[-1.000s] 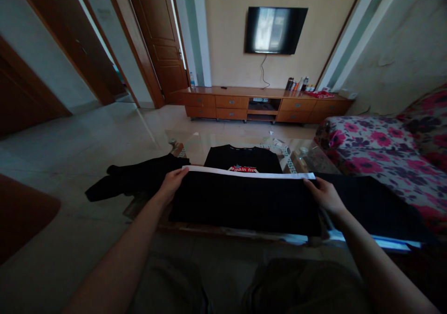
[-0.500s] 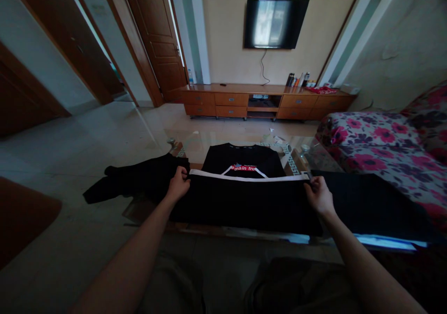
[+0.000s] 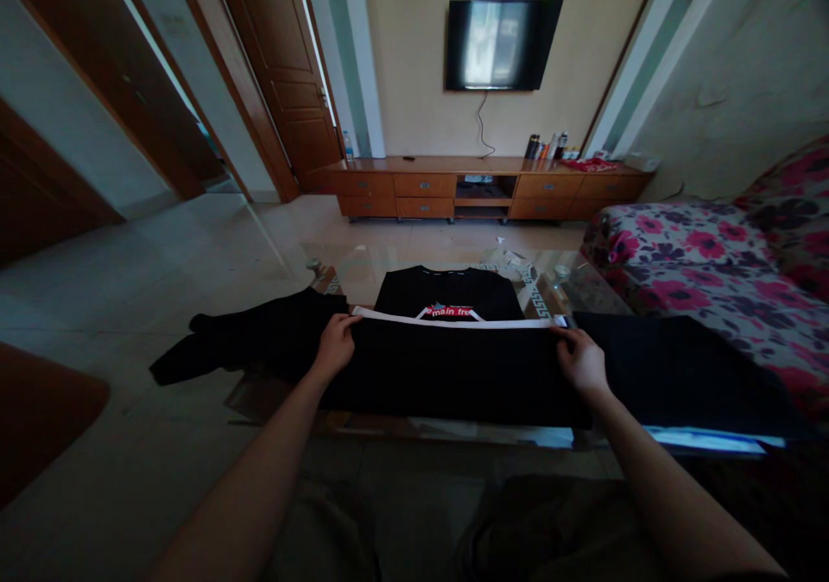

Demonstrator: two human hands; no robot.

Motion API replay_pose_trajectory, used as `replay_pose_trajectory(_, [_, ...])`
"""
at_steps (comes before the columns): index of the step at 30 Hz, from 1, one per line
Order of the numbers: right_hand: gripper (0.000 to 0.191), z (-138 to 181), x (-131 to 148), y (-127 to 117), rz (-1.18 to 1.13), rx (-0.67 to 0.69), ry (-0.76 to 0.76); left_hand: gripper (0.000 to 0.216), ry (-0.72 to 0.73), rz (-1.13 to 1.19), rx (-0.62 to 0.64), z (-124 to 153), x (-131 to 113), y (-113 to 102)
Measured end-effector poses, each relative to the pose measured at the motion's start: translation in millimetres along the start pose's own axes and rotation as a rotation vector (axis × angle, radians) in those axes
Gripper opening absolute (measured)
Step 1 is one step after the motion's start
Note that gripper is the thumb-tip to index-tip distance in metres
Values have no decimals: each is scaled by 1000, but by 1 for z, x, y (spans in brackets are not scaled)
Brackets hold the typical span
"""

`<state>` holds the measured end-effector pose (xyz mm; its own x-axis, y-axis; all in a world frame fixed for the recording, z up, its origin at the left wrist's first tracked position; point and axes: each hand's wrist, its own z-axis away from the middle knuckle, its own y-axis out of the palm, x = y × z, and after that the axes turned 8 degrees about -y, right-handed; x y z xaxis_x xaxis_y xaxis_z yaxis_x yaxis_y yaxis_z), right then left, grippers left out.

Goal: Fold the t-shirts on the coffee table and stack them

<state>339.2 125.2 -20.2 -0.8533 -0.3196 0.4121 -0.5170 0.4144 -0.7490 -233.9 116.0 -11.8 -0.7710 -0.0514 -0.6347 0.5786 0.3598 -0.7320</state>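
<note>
A black T-shirt (image 3: 446,288) with a red printed patch lies on the glass table, its collar at the far side. Its lower part is turned up over the front, and a white edge band (image 3: 459,322) crosses just below the print. My left hand (image 3: 338,343) pinches the left end of this folded edge. At the right end, my right hand (image 3: 581,362) pinches the edge between thumb and fingers. A dark garment (image 3: 272,327) lies beside my left hand and hangs past the table. Another dark cloth (image 3: 673,366) is spread to the right of my right hand.
The glass table (image 3: 353,262) has a patterned border, with crumpled clear plastic (image 3: 509,261) near its far edge. A floral sofa (image 3: 699,262) stands to the right. Beyond are a wooden cabinet (image 3: 424,186) with several bottles on it and a wall-mounted television (image 3: 502,47).
My right hand has moved slightly left and up with the edge. The white band now sags a little and covers more of the print's lower part. Both hands keep their grip.
</note>
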Motion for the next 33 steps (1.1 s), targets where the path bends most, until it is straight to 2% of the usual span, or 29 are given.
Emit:
replay_pose_trajectory(3, [47, -1, 1, 4, 19, 3, -5, 55, -36, -50, 58, 3, 1, 0])
replay_pose_trajectory(7, [59, 5, -3, 16, 5, 135, -18, 61, -148, -247, 155, 7, 1, 2])
replay_pose_trajectory(10, [66, 8, -6, 22, 9, 181, -32, 64, -111, -329, 215, 7, 1, 3])
replay_pose_trajectory(15, [65, 8, -5, 22, 66, 176, -26, 63, -88, -433, 176, 13, 5, 4])
replay_pose_trajectory(18, [62, 10, 9, 17, 174, 235, 25, 61, -40, -465, 101, 20, 0, 2])
replay_pose_trajectory(21, [60, 11, 34, 12, 297, 179, 74, 63, 85, -442, 63, 28, -17, 3])
replay_pose_trajectory(24, [58, 14, 63, 14, 294, 158, -11, 54, 228, -382, 144, 40, -37, 16])
replay_pose_trajectory(27, [57, 21, 80, 27, 237, 285, -97, 54, 225, -386, 245, 53, -46, 33])
replay_pose_trajectory(30, [58, 27, 77, 40, 251, 362, -59, 58, 163, -419, 290, 59, -44, 41])
replay_pose_trajectory(33, [58, 30, 65, 46, 254, 373, -44, 58, 182, -405, 291, 56, -39, 40])
